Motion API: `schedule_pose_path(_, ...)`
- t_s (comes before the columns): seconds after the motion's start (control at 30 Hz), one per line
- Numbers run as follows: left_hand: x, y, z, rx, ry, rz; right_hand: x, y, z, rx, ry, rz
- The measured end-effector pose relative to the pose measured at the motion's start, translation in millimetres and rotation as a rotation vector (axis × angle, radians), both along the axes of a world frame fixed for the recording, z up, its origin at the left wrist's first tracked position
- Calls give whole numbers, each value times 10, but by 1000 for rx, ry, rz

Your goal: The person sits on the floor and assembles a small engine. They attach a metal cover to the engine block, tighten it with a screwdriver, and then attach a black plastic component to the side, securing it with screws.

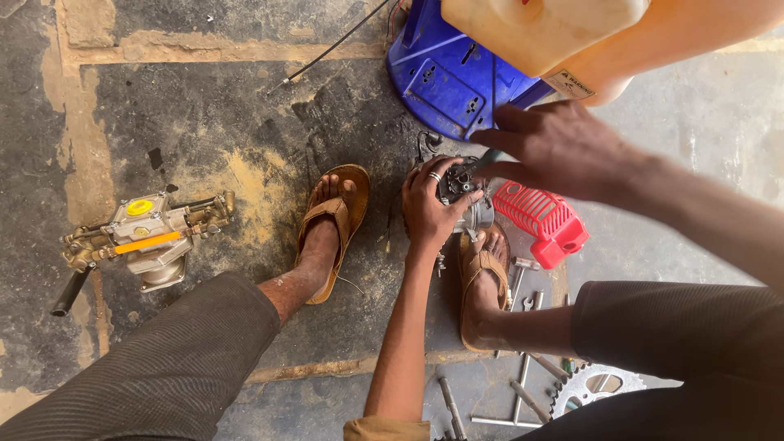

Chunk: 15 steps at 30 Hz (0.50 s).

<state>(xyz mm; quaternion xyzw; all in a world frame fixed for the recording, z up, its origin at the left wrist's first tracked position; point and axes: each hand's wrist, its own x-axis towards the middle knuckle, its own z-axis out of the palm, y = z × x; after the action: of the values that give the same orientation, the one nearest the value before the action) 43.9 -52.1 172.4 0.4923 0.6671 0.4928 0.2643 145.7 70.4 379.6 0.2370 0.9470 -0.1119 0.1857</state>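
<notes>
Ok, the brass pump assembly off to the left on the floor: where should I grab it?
Take the pump assembly by its black handle, which sticks out at the lower left, clear of the brass fittings. Come from the left; a trouser leg crowds its lower right.

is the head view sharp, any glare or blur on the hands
Head view: even daylight, soft shadows; left hand on the small engine is sharp; right hand is slightly soft; the pale tank at the top edge is bright and blurred.
</notes>
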Motion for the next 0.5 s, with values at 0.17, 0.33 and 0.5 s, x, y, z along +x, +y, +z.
schedule_pose_path(0.17, 16, -50, 64, 27, -12, 8, -140, -125, -95, -240, 72, -699)
schedule_pose_path(0.33, -30, -52, 61, 8, -21, -6, -100, 115, -47, -387, 190, -447)
schedule_pose_path(0.5, -97, -30, -59, 29, -80, -19, -48, 157, 87, -524, 323, -209)
